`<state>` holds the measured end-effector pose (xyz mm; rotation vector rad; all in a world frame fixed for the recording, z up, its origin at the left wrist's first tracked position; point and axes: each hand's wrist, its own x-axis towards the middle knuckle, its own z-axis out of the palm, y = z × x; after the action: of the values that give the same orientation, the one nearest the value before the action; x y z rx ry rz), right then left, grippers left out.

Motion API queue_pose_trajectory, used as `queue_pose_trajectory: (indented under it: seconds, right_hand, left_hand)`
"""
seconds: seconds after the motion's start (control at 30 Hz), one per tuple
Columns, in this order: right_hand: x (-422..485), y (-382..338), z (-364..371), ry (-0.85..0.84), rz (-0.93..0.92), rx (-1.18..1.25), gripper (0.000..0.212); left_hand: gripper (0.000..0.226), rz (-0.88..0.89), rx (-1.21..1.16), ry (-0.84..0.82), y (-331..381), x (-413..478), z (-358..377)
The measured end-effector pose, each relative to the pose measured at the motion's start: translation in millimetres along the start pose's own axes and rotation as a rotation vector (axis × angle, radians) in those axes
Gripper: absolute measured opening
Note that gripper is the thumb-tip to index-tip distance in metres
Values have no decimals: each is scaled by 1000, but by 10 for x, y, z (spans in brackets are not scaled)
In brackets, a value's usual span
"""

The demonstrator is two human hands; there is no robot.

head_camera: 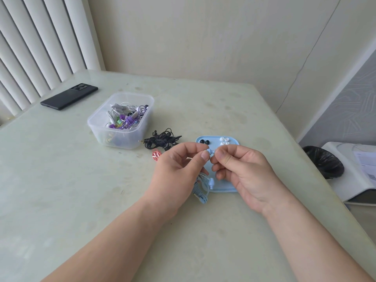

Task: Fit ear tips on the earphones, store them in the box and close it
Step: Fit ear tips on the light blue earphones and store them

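Light-blue plastic earbud (211,152) held up
Left hand (179,167) and right hand (244,171) both pinch it; clear plastic box (120,137) at ten o'clock.

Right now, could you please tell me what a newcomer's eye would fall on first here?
The two hands at the centre: the left hand and right hand both pinch a blue earbud over a blue tray holding black ear tips and white ear tips. Behind to the left, a clear box holds tangled earphones, a black bundle beside it.
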<state>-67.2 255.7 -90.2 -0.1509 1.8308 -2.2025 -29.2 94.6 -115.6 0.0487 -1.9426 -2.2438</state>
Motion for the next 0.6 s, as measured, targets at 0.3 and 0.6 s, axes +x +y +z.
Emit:
queue_pose_trajectory:
  seconds: [0.3,0.6]
  right_hand:
    - [2,50,28,2,-35,7,11]
    - [-7,65,18,41,-104,-53,7]
  left_hand:
    - [5,14,54,53,20,-9,46]
    - [5,10,30,59,34,-16,39]
